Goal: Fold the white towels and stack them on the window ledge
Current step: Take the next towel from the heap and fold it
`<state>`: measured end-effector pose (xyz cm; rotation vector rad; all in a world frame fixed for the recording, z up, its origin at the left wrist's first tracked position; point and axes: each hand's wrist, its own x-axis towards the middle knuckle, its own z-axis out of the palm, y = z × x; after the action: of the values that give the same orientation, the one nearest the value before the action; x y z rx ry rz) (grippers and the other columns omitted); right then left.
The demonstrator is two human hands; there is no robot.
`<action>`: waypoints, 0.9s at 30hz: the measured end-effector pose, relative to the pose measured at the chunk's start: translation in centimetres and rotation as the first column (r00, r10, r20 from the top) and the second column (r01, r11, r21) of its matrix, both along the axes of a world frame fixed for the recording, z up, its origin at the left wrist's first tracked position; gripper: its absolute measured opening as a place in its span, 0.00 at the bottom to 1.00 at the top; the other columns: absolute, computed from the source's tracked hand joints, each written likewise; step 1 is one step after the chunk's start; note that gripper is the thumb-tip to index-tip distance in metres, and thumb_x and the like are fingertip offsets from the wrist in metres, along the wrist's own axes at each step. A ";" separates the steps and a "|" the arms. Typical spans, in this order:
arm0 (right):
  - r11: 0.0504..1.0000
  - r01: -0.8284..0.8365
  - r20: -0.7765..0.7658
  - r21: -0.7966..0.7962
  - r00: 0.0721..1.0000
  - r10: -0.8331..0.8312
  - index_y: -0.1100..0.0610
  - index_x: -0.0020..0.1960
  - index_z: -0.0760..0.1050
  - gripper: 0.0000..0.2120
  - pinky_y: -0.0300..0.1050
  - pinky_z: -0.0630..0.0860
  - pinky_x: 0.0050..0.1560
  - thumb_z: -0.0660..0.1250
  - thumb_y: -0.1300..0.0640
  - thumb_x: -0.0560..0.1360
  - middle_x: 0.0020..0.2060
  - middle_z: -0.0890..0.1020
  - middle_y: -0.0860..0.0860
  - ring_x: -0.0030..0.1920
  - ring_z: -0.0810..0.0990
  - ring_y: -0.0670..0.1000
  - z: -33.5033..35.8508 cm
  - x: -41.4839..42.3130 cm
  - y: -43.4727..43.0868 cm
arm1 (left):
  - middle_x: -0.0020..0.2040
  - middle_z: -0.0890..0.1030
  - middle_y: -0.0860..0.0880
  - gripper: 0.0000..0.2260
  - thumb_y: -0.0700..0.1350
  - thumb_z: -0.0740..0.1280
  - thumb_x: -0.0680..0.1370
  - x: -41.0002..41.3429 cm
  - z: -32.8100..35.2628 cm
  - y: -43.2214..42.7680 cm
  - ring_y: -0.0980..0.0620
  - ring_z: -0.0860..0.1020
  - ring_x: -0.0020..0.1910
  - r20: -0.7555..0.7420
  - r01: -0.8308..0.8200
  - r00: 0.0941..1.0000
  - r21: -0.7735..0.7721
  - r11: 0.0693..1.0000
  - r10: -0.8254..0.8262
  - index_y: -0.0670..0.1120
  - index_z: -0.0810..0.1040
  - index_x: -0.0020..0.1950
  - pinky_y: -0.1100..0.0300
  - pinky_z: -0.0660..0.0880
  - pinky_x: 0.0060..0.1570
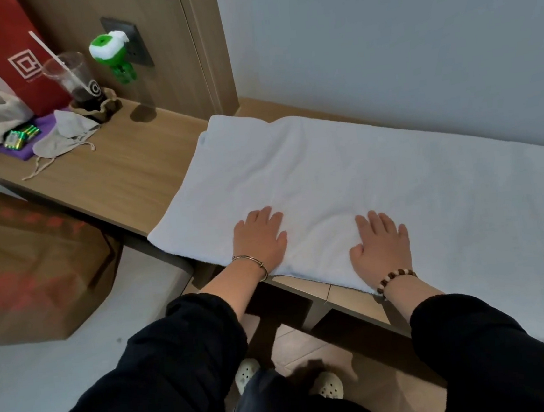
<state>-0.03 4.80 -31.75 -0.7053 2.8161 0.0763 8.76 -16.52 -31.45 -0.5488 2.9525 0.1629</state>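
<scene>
A large white towel (pixel 344 172) lies spread flat along the wooden ledge (pixel 121 173), running off to the right. Its left end looks folded over, with a rounded doubled edge. My left hand (pixel 260 238) lies flat on the towel near its front edge, fingers straight, a thin bangle on the wrist. My right hand (pixel 380 245) presses flat on the towel a little to the right, fingers spread, a bead bracelet on the wrist. Neither hand grips the cloth.
On the ledge's left end stand a red paper bag (pixel 7 55), a plastic cup with a straw (pixel 76 82), a pack of batteries (pixel 21 135) and a cloth pouch (pixel 61 136). A green plug-in device (pixel 110 55) sits in the wall socket. A brown paper bag (pixel 33 262) stands on the bed at left.
</scene>
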 end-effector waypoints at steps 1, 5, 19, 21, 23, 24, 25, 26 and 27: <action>1.000 0.000 -0.024 0.008 1.000 0.000 0.53 0.73 0.59 0.29 0.55 0.58 0.69 0.47 0.50 0.73 0.71 0.63 0.53 0.71 0.60 0.55 0.3 -0.1 0.4 | 0.73 0.64 0.49 0.19 0.52 0.54 0.80 0.3 0.1 0.2 0.48 0.64 0.68 -0.029 0.020 0.999 -0.014 1.000 -0.020 0.50 0.65 0.71 0.53 0.66 0.58; 0.997 0.072 -0.119 -0.005 0.990 -0.072 0.56 0.54 0.74 0.15 0.49 0.63 0.51 0.52 0.54 0.75 0.49 0.75 0.51 0.51 0.71 0.53 1.5 -1.3 1.5 | 0.51 0.77 0.48 0.12 0.48 0.56 0.79 1.1 0.6 2.3 0.48 0.74 0.52 -0.187 0.052 0.982 0.072 0.996 -0.038 0.45 0.77 0.52 0.57 0.66 0.40; 0.982 0.094 0.036 -0.167 0.995 -0.089 0.57 0.78 0.46 0.27 0.57 0.45 0.74 0.47 0.49 0.81 0.77 0.45 0.54 0.77 0.45 0.54 1.4 -7.5 -13.9 | 0.70 0.66 0.45 0.22 0.40 0.65 0.75 -5.5 1.4 -8.1 0.45 0.63 0.69 -0.352 -0.341 0.791 0.425 0.839 0.500 0.43 0.69 0.69 0.54 0.61 0.65; 0.990 0.098 0.063 -0.102 0.994 -0.092 0.56 0.78 0.43 0.28 0.57 0.45 0.75 0.45 0.48 0.81 0.77 0.44 0.54 0.77 0.44 0.53 0.4 -7.9 -14.3 | 0.69 0.67 0.45 0.23 0.46 0.66 0.76 -6.7 1.4 -10.5 0.46 0.65 0.69 -0.236 -0.449 0.693 0.598 0.664 0.681 0.42 0.66 0.70 0.53 0.63 0.65; 0.992 0.092 0.045 -0.091 0.995 -0.088 0.56 0.78 0.44 0.29 0.56 0.45 0.75 0.45 0.47 0.81 0.77 0.44 0.53 0.77 0.44 0.52 -0.5 -7.7 -14.0 | 0.66 0.69 0.45 0.26 0.50 0.68 0.75 -7.9 1.5 -12.5 0.46 0.68 0.66 -0.146 -0.514 0.605 0.679 0.524 0.783 0.42 0.66 0.69 0.53 0.66 0.64; 0.990 0.098 0.037 -0.105 0.995 -0.094 0.56 0.78 0.45 0.29 0.55 0.45 0.75 0.46 0.47 0.80 0.78 0.45 0.53 0.77 0.44 0.52 -0.8 -7.6 -13.9 | 0.65 0.70 0.45 0.27 0.52 0.69 0.74 -8.4 1.8 -13.3 0.46 0.69 0.66 -0.117 -0.550 0.571 0.681 0.484 0.812 0.43 0.67 0.68 0.53 0.67 0.63; 0.988 0.104 0.032 -0.114 0.994 -0.101 0.55 0.78 0.46 0.29 0.55 0.45 0.75 0.45 0.47 0.80 0.78 0.46 0.53 0.77 0.45 0.52 -0.9 -7.6 -13.8 | 0.64 0.71 0.46 0.27 0.54 0.69 0.73 -8.9 2.0 -14.0 0.46 0.70 0.65 -0.084 -0.590 0.550 0.665 0.458 0.831 0.43 0.69 0.67 0.53 0.68 0.62; 0.988 0.110 0.027 -0.112 0.994 -0.107 0.55 0.78 0.47 0.29 0.55 0.45 0.75 0.44 0.47 0.79 0.78 0.46 0.53 0.77 0.45 0.52 -0.9 -7.6 -13.9 | 0.63 0.72 0.46 0.26 0.55 0.69 0.72 -9.3 2.2 -14.7 0.46 0.71 0.62 -0.041 -0.623 0.545 0.648 0.437 0.838 0.44 0.70 0.65 0.55 0.69 0.60; 0.988 0.115 0.024 -0.107 0.993 -0.113 0.55 0.78 0.47 0.30 0.54 0.44 0.75 0.43 0.46 0.78 0.78 0.46 0.52 0.77 0.45 0.52 -0.9 -7.6 -14.0 | 0.61 0.75 0.45 0.23 0.55 0.69 0.72 -9.4 2.4 -15.3 0.45 0.73 0.58 0.004 -0.642 0.549 0.642 0.419 0.836 0.43 0.72 0.62 0.57 0.70 0.55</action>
<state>-7.68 -9.18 -32.67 -0.5630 2.8541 -0.1020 -0.69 -31.83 -29.10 -1.8415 2.3803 1.3148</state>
